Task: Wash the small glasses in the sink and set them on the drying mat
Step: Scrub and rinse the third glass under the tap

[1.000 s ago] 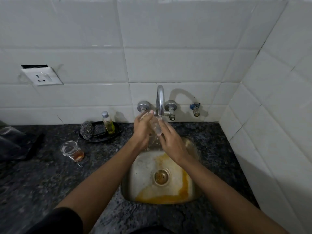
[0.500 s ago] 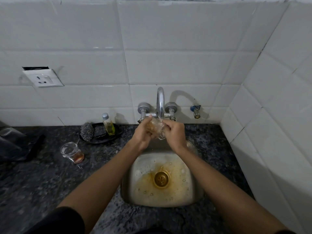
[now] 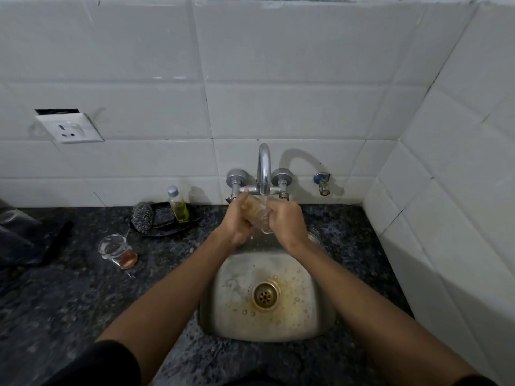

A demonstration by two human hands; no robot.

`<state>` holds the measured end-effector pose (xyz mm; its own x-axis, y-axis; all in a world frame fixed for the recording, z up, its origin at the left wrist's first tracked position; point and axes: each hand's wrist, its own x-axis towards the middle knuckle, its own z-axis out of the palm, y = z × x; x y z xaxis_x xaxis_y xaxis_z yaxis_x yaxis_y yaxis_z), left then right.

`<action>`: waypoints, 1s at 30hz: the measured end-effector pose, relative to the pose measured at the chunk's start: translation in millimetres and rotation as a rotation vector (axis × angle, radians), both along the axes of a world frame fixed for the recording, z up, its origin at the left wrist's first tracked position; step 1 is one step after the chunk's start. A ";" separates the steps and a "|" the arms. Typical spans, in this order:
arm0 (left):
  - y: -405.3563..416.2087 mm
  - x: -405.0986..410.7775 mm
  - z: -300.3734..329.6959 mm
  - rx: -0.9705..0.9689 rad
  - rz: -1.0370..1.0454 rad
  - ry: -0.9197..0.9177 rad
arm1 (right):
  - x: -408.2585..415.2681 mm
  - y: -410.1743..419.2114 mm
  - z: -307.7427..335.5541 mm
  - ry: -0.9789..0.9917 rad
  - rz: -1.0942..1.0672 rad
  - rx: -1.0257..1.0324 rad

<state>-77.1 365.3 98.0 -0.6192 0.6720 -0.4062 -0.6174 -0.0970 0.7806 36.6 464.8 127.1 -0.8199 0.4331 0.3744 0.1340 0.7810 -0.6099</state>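
On the dark table a second glass with reddish dregs is stood left of the sink; a small glass is gripped between left hand and right hand, both closed round it, under the tap.

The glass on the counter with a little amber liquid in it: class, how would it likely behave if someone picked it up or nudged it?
The glass is clear and thin-looking, so probably rigid, light and breakable if knocked on the stone counter. Smooth walls would likely be slippery to a wet grip. Little liquid sits at its base, so it may tip or slide easily when pushed.
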 end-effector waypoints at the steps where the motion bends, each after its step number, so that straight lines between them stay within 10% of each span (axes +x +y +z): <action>1: 0.8 0.2 0.8 -0.034 -0.025 0.017 | 1.0 -1.2 -0.8 0.022 0.023 0.058; 15: -1.0 -3.1 -2.7 0.037 0.130 -0.034 | -5.1 2.4 -2.7 0.006 -0.143 -0.290; 30: 7.8 -7.3 -10.0 -0.014 0.039 -0.038 | -3.0 6.0 3.3 -0.021 0.009 0.024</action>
<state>-84.5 373.1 88.0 -0.6285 0.6417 -0.4395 -0.6429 -0.1106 0.7579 33.6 470.9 130.4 -0.8318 0.4165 0.3670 0.1392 0.7965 -0.5885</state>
